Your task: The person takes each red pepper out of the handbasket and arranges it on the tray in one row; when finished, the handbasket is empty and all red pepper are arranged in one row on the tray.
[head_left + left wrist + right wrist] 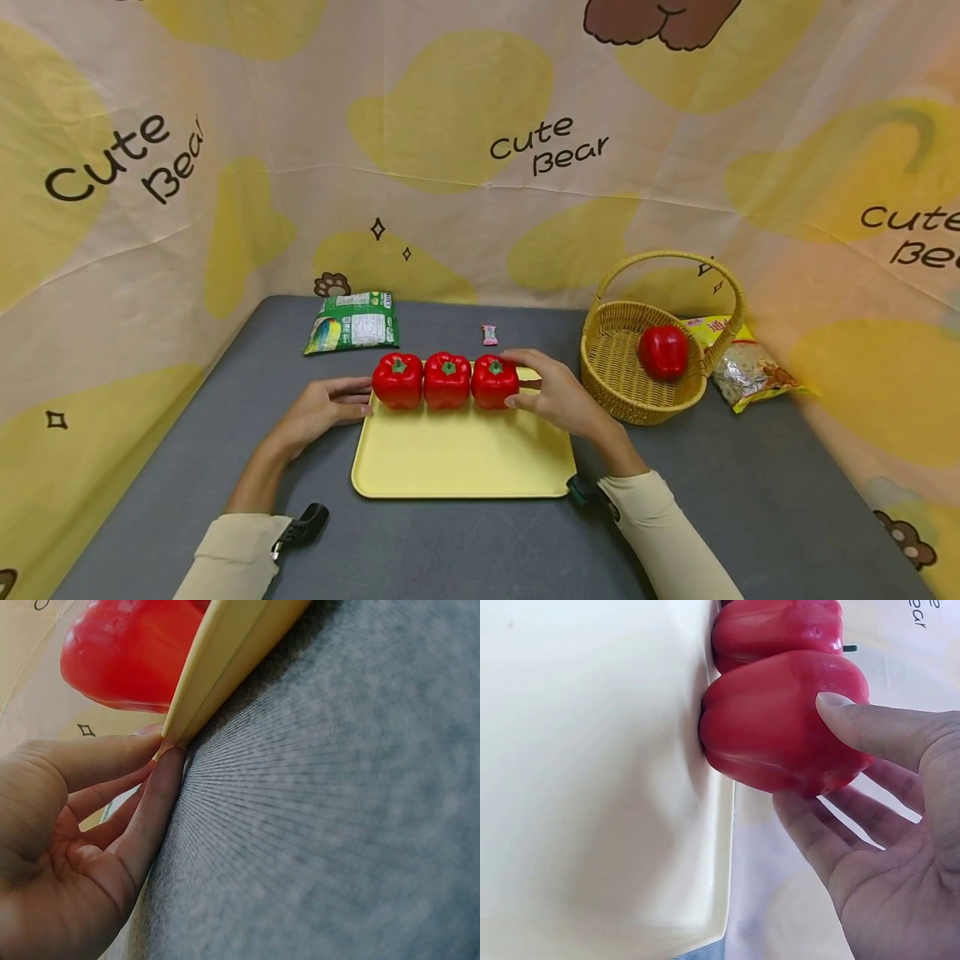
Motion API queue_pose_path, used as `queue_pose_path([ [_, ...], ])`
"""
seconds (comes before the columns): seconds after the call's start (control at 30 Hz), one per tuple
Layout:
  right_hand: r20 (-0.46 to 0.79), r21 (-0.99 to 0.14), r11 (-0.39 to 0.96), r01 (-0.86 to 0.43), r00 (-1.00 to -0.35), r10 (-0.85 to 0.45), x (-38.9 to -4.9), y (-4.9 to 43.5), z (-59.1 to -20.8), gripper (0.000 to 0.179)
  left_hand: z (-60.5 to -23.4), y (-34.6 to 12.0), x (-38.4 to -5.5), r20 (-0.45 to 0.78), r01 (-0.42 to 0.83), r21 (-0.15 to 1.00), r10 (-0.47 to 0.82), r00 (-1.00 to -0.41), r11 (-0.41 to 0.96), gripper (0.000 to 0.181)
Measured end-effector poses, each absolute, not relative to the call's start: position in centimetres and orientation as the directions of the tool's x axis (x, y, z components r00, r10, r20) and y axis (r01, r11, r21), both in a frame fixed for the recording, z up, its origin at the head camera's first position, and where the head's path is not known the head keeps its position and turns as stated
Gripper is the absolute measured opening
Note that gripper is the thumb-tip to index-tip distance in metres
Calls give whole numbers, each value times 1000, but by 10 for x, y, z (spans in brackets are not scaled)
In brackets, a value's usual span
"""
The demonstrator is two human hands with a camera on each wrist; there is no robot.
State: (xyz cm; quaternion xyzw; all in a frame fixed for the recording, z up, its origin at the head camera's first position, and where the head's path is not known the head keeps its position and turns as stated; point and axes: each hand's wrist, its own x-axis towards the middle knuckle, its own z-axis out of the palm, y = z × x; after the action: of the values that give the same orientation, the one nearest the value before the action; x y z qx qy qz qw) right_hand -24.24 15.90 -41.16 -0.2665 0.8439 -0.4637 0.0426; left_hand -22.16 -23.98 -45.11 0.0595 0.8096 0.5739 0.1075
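Observation:
Three red bell peppers stand upright in a row along the far side of a yellow tray (465, 462): a left one (397, 383), a middle one (447, 385) and a right one (492, 385). With thumb and fingers my left hand (318, 414) pinches the tray's left rim, beside the left pepper; the left wrist view shows the fingertips meeting at the rim (196, 690). My right hand (558, 396) holds the right pepper, its thumb on the near side and its fingers around the outer side. The right wrist view shows this pepper (780, 724) against its neighbour.
On the right stands a wicker basket (606, 392) with a tall handle and another red bell pepper (663, 352) inside. A yellow snack bag (750, 371) lies behind it. At the back are a green bag (354, 321) and a small pink wrapped candy (490, 335).

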Motion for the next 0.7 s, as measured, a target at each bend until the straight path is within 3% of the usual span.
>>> queue_pose_path([
  [0.23,175,-813,428,-396,-866,-469,-241,163,-410,65,-451,-240,-222,-109,-29,942,221,-969,335,58],
  [0.7,316,-724,493,-482,-867,-385,-232,206,-372,54,-452,-240,-223,-111,-33,946,224,-968,323,57],
])
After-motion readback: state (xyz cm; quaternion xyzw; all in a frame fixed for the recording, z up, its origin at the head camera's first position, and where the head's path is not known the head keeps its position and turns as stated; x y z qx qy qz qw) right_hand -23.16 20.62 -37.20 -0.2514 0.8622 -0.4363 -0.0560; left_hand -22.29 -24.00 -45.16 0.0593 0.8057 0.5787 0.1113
